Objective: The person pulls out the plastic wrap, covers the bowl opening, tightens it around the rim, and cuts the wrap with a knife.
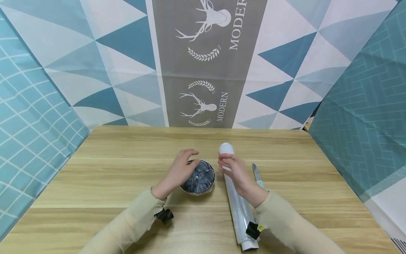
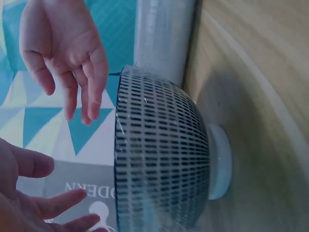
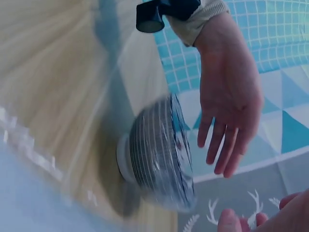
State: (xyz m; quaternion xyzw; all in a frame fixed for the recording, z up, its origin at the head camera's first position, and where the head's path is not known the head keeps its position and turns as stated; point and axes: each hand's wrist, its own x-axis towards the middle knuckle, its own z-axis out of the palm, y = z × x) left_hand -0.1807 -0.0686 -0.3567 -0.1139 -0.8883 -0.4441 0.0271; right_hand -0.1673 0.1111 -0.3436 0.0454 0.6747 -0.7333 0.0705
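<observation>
A dark patterned bowl (image 1: 199,179) stands upright on the wooden table. Clear plastic wrap lies over its top and clings to its side, and the left wrist view shows its checked outer wall (image 2: 161,150) and white foot. My left hand (image 1: 180,171) hovers by the bowl's left rim, fingers loosely bent and holding nothing. To the right, my right hand (image 1: 239,176) hangs above a long roll of cling film (image 1: 236,208), also with relaxed fingers. Both wrist views show gaps between the hands and the bowl.
Right of the roll lies a small knife (image 1: 257,174) with a light blue handle, partly hidden by my right forearm. Patterned cloth (image 1: 200,70) hangs behind the wooden table (image 1: 104,169), and blue cloths flank it on both sides.
</observation>
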